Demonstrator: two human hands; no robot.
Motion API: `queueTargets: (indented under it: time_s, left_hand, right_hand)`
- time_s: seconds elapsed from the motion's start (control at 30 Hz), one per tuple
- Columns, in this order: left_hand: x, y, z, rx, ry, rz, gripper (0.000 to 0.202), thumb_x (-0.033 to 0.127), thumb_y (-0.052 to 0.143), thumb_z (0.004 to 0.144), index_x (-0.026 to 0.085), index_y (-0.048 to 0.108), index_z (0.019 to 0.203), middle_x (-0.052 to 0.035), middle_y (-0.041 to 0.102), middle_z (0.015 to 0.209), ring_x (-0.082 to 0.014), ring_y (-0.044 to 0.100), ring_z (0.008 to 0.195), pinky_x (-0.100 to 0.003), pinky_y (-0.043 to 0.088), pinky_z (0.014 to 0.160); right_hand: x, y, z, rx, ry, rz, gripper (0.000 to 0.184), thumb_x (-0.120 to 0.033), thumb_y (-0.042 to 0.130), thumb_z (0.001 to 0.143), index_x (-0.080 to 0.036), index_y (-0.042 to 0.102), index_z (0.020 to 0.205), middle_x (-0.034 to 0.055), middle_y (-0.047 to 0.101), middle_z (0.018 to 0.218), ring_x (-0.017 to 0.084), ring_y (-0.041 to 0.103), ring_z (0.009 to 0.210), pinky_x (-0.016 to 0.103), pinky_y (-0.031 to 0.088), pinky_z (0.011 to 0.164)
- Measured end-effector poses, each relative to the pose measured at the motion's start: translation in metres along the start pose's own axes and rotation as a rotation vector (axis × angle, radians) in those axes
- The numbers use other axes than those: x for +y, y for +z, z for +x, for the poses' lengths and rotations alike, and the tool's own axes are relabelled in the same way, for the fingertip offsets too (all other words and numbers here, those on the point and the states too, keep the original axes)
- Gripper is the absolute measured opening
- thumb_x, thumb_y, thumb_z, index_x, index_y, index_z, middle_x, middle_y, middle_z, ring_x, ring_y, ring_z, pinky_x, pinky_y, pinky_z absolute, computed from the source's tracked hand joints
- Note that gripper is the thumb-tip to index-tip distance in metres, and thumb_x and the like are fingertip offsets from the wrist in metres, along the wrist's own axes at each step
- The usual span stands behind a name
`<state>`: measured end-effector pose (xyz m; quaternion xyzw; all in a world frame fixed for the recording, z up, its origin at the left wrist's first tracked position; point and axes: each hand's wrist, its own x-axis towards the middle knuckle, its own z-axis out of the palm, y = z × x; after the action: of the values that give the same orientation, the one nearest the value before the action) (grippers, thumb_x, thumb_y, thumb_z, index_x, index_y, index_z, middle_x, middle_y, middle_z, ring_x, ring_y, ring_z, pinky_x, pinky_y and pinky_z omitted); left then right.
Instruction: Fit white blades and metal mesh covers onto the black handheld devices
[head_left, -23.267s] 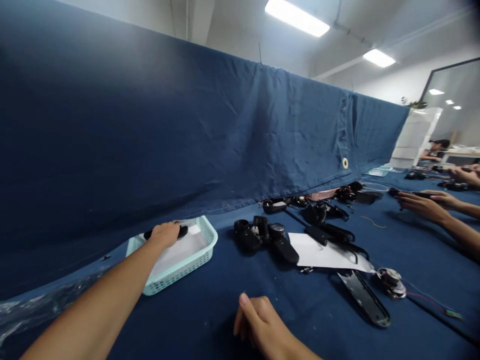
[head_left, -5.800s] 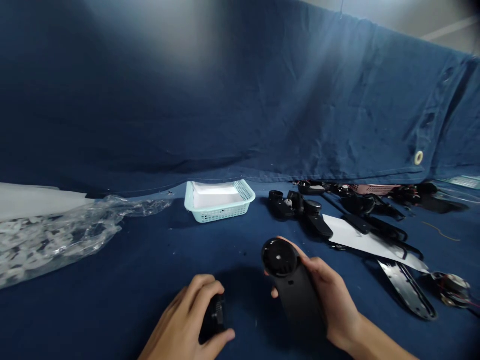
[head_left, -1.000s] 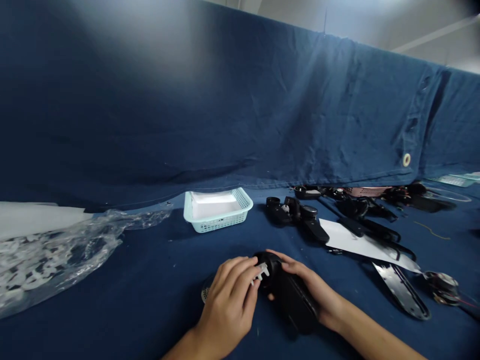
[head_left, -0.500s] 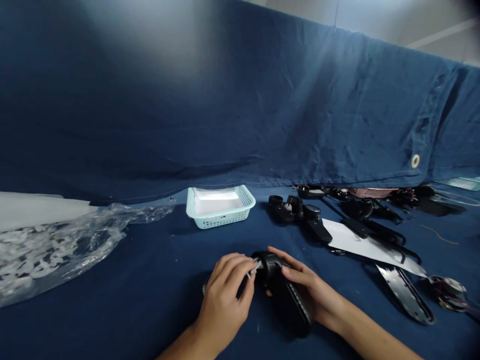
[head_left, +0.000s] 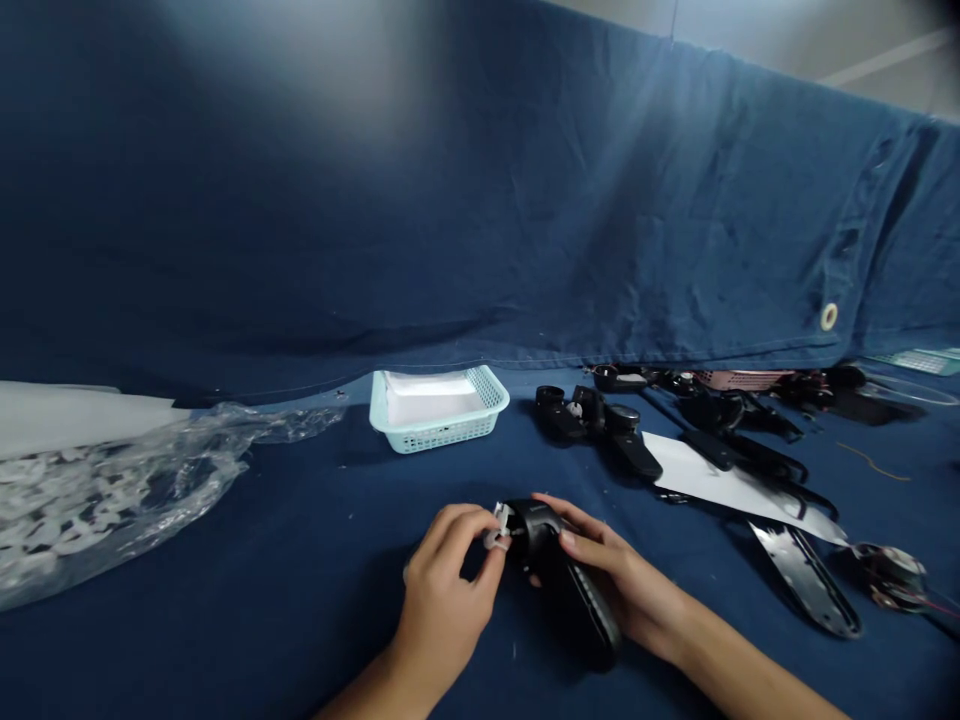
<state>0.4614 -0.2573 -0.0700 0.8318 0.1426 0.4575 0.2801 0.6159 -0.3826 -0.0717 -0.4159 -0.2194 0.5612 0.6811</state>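
Note:
My right hand (head_left: pixel 607 560) wraps round a black plastic housing (head_left: pixel 570 590) with a round head and a long, handle-like body, tilted down to the right. Between the thumb and fingers of my left hand (head_left: pixel 446 580) is a small white plastic part (head_left: pixel 497 530). That part sits at the open left end of the housing's round head; whether it touches the rim I cannot tell. My right fingertips behind the housing are mostly hidden.
A light-blue basket (head_left: pixel 439 435) with white sheets inside stands ahead. At left lies a clear plastic bag (head_left: pixel 150 500) of white parts. Several black housings (head_left: pixel 600 425), a white sheet (head_left: pixel 709 490), a black shell half (head_left: pixel 810 580) and a wired motor-like part (head_left: pixel 892 575) lie at right.
My left fingers have shifted on the white part, which now shows more and looks turned more upright at the housing's opening. The right hand keeps its hold on the housing.

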Motion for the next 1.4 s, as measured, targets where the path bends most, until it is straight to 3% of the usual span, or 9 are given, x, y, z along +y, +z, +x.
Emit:
queueTargets:
  time_s: [0.2, 0.47, 0.93, 1.4]
  left_hand:
    - [0.002, 0.007, -0.001, 0.006, -0.101, -0.018, 0.016, 0.015, 0.056, 0.087, 0.023, 0.064, 0.097, -0.0038, 0.068, 0.096, -0.0190, 0.066, 0.087, -0.034, 0.055, 0.080]
    - [0.004, 0.007, -0.004, -0.027, -0.078, -0.016, 0.027, 0.020, 0.059, 0.088, 0.024, 0.066, 0.114, -0.0049, 0.070, 0.114, -0.0209, 0.066, 0.103, -0.038, 0.055, 0.092]
    - [0.001, 0.009, -0.002, 0.042, 0.066, -0.029, 0.026, 0.013, 0.060, 0.089, 0.024, 0.070, 0.110, -0.0032, 0.073, 0.102, -0.0165, 0.070, 0.091, -0.029, 0.059, 0.083]
    - [0.003, 0.011, -0.002, 0.087, 0.107, -0.017, 0.021, 0.011, 0.061, 0.088, 0.022, 0.070, 0.103, -0.0021, 0.072, 0.098, -0.0142, 0.069, 0.089, -0.027, 0.057, 0.083]
  right_hand:
    - [-0.001, 0.002, -0.001, 0.001, -0.020, -0.007, 0.048, -0.026, 0.074, 0.079, -0.024, 0.059, 0.125, 0.0063, 0.062, 0.120, 0.021, 0.064, 0.094, 0.040, 0.049, 0.091]
    - [-0.001, 0.003, -0.001, 0.070, -0.025, 0.034, 0.048, -0.026, 0.075, 0.077, -0.023, 0.059, 0.123, 0.0039, 0.066, 0.108, 0.021, 0.067, 0.086, 0.037, 0.049, 0.087]
    - [-0.001, 0.002, 0.000, 0.058, -0.018, 0.058, 0.046, -0.024, 0.069, 0.081, -0.020, 0.056, 0.124, 0.0051, 0.068, 0.105, 0.023, 0.066, 0.086, 0.038, 0.049, 0.085]
    - [0.000, -0.001, 0.000, 0.058, -0.009, 0.073, 0.047, -0.025, 0.068, 0.082, -0.021, 0.053, 0.126, 0.0051, 0.068, 0.107, 0.022, 0.067, 0.085, 0.038, 0.049, 0.085]
